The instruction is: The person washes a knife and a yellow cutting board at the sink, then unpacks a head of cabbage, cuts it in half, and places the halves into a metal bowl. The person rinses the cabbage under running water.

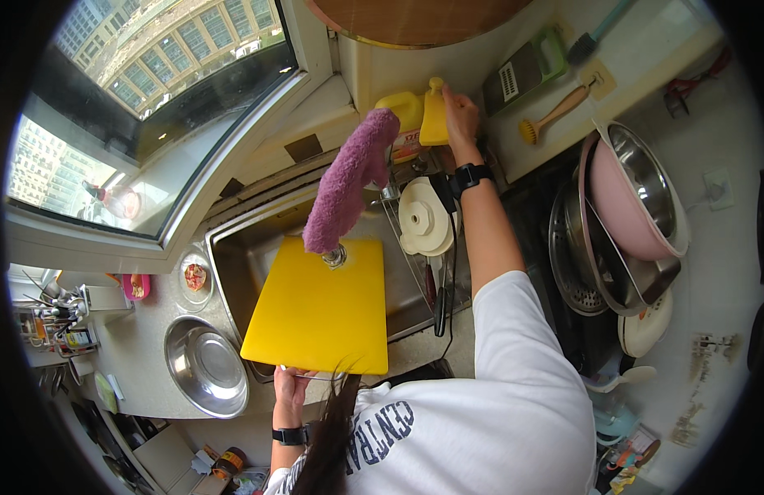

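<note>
A yellow cutting board (pixel 320 309) lies tilted over the stainless steel sink (pixel 233 247), its far end beneath the faucet. My left hand (pixel 289 390) grips the board's near edge, and the board partly hides its fingers. A thin shiny metal piece (pixel 320 375) shows along that edge beside the fingers. At the back of the sink my right hand (pixel 461 120) is closed around a yellow bottle (pixel 434 117) with a round top. Just left of that bottle stands a larger yellow jug (pixel 399 110). A fluffy purple cover (pixel 351 179) wraps the faucet.
A rack right of the sink carries a cream lid-like piece (pixel 422 216) and dark-handled utensils (pixel 441 309). A steel basin (pixel 207 365) stands on the left counter. Stacked bowls (pixel 629 192) crowd the right side. A grater (pixel 524 71) and wooden-handled brush (pixel 555 114) hang on the wall.
</note>
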Action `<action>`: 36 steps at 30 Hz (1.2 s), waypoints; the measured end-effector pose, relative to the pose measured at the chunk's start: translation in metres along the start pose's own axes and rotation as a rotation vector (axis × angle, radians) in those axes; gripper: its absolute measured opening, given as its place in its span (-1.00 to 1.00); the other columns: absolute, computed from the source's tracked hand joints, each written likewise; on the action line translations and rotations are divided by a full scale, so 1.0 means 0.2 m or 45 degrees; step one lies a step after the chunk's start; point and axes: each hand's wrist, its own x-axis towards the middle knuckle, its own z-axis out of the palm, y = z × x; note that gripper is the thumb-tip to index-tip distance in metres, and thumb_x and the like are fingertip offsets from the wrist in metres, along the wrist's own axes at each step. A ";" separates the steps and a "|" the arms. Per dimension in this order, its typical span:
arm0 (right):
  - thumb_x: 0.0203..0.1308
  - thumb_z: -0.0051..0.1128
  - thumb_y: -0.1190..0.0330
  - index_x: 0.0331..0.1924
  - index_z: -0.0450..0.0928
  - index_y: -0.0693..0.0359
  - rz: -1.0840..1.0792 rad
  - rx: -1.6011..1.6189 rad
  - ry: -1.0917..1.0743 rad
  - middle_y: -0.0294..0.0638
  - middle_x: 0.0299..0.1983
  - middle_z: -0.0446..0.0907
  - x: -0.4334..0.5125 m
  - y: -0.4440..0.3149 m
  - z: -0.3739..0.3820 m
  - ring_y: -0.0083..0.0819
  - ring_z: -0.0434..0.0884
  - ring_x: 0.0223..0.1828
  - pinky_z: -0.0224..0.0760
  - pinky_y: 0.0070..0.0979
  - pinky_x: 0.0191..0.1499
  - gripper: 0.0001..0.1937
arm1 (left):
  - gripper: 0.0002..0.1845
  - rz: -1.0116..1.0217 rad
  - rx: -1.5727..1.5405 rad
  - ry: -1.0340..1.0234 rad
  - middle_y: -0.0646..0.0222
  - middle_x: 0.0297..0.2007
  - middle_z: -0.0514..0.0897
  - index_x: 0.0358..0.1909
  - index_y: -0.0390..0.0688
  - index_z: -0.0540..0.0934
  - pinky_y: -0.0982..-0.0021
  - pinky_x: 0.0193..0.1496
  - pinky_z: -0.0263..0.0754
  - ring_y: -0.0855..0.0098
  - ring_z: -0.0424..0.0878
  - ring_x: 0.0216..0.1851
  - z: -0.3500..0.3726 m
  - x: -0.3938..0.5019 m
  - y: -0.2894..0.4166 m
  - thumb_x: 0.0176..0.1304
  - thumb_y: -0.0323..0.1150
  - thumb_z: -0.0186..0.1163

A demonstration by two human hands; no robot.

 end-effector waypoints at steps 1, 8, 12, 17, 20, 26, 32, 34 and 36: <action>0.02 0.25 -0.07 -0.32 0.62 0.34 0.042 0.028 0.012 0.00 -0.30 0.65 0.06 0.01 0.04 -0.18 0.64 -0.24 0.48 -0.33 -0.16 -0.48 | -0.40 -0.014 0.005 -0.017 0.06 -0.11 0.52 0.13 -0.22 0.26 -0.07 -0.16 0.62 0.07 0.62 -0.21 -0.02 0.01 0.00 -0.06 -0.75 -0.25; -0.19 0.37 -0.12 -0.42 0.66 0.30 0.042 -0.091 -0.009 -0.01 -0.40 0.67 0.22 0.09 0.11 -0.17 0.67 -0.35 0.50 -0.28 -0.22 -0.44 | -0.39 -0.070 -0.060 0.018 0.02 -0.07 0.49 0.11 -0.22 0.28 -0.15 -0.15 0.59 -0.07 0.58 -0.17 -0.08 0.05 -0.01 -0.09 -0.77 -0.24; -0.17 0.36 -0.12 -0.47 0.67 0.32 0.041 -0.034 -0.064 -0.03 -0.43 0.67 0.22 0.11 0.10 -0.18 0.67 -0.37 0.50 -0.29 -0.24 -0.45 | -0.39 -0.075 -0.076 -0.012 0.00 -0.03 0.48 0.13 -0.20 0.27 -0.16 -0.12 0.57 -0.11 0.56 -0.09 -0.08 0.04 -0.01 -0.07 -0.76 -0.24; -0.10 0.34 -0.11 -0.48 0.65 0.34 -0.028 0.009 0.014 -0.07 -0.47 0.65 0.17 0.12 0.12 -0.23 0.65 -0.41 0.48 -0.31 -0.25 -0.46 | -0.40 -0.064 -0.035 0.003 0.00 -0.01 0.47 0.15 -0.20 0.26 -0.16 -0.11 0.57 -0.11 0.55 -0.05 -0.06 0.02 -0.01 -0.04 -0.74 -0.24; -0.04 0.32 -0.09 -0.41 0.63 0.34 -0.039 0.101 0.039 -0.06 -0.42 0.65 0.11 0.09 0.10 -0.24 0.63 -0.38 0.46 -0.32 -0.24 -0.47 | -0.41 -0.023 -0.005 0.038 0.01 -0.04 0.48 0.14 -0.20 0.27 -0.11 -0.15 0.61 -0.06 0.59 -0.13 -0.05 0.02 -0.02 -0.01 -0.75 -0.24; 0.07 0.27 -0.01 -0.33 0.55 0.31 -0.184 0.160 0.132 -0.14 -0.34 0.62 -0.27 -0.01 -0.04 -0.35 0.56 -0.33 0.41 -0.41 -0.22 -0.54 | -0.45 0.000 0.003 0.010 0.05 -0.12 0.52 0.09 -0.22 0.30 0.04 -0.26 0.67 0.06 0.62 -0.19 -0.07 0.03 -0.03 -0.01 -0.77 -0.21; 0.03 0.39 0.18 -0.32 0.30 0.21 0.005 0.271 -0.374 -0.25 -0.38 0.48 -1.11 0.14 -0.06 -0.55 0.50 -0.37 0.41 -0.54 -0.33 -0.58 | -0.50 0.006 0.013 0.053 0.07 -0.13 0.50 0.06 -0.24 0.28 0.03 -0.17 0.65 0.08 0.60 -0.16 -0.07 0.00 -0.05 0.03 -0.76 -0.22; -0.13 0.48 0.28 -0.18 0.25 0.21 0.114 0.076 -0.429 -0.13 -0.32 0.54 -1.31 0.29 0.00 -0.45 0.57 -0.40 0.46 -0.57 -0.35 -0.45 | -0.51 0.007 0.043 0.058 0.10 -0.13 0.50 0.07 -0.24 0.27 0.04 -0.18 0.65 0.12 0.60 -0.18 -0.05 -0.01 -0.05 0.04 -0.76 -0.22; -0.16 0.46 0.38 -0.08 0.26 0.26 0.107 -0.224 -0.445 -0.08 -0.30 0.55 -1.43 0.49 0.10 -0.32 0.61 -0.32 0.52 -0.41 -0.29 -0.41 | -0.52 0.036 0.052 0.048 0.11 -0.14 0.51 0.05 -0.25 0.29 0.07 -0.17 0.64 0.15 0.61 -0.19 -0.05 -0.02 -0.04 0.04 -0.76 -0.20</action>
